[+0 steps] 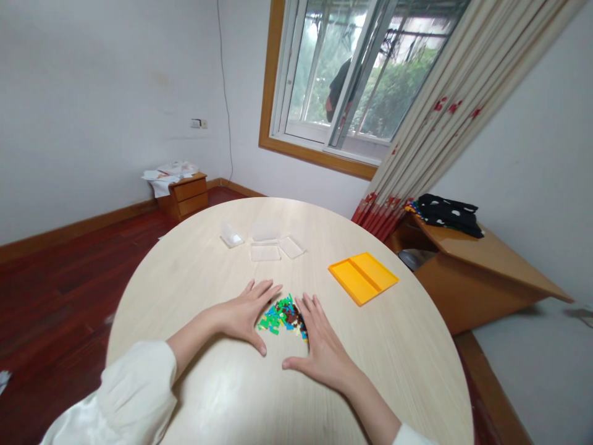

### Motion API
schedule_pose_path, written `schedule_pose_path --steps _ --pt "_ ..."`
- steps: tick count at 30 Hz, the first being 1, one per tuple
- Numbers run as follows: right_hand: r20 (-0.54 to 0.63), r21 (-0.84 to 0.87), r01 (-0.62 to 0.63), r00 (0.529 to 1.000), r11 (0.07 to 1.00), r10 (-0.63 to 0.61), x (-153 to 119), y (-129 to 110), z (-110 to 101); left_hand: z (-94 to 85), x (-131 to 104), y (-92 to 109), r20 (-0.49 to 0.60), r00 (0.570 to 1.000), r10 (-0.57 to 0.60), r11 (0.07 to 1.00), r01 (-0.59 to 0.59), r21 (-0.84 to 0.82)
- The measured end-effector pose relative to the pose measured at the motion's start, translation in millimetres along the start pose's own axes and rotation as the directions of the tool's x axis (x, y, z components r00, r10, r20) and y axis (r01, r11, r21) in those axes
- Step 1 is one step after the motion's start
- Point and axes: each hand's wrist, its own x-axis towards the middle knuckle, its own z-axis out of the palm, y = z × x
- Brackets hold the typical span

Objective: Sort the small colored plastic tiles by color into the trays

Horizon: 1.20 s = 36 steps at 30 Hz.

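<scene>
A pile of small plastic building bricks (280,314) in green, blue, dark brown and a little yellow lies on the pale round table (222,395). On its left side is my left hand (245,312), fingers spread and thumb pointing toward me. My right hand (322,340) borders the pile on the right, its fingers and thumb apart as well. Both hands frame the bricks at the pile's edges; neither grips anything. Whether the fingertips touch the outer bricks I cannot tell.
Several clear plastic boxes or lids (265,251) lie toward the table's far side. A yellow divided tray (364,278) rests to the right. Beyond the table stand a small drawer cabinet (185,194) with papers and a tilted wooden cabinet (463,272) with dark cloth.
</scene>
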Motion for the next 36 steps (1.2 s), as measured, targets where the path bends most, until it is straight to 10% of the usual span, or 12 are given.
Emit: schedule_pose_path --steps 17,29,36 --pt "-0.128 -0.387 -0.149 0.986 0.91 0.107 81.8 -12.0 10.5 29.5 47.5 -6.9 -0.369 0.929 -0.026 0.995 0.058 0.076" --pt "-0.295 -0.125 0.085 0.948 0.989 -0.119 48.2 -3.2 -9.5 1.7 28.4 8.3 -0.535 0.842 -0.073 0.955 -0.095 -0.28" --pt "-0.392 0.023 -0.181 0.903 0.983 0.175 25.0 30.4 11.5 -3.6 23.0 16.7 -0.362 0.929 -0.077 0.94 -0.054 -0.337"
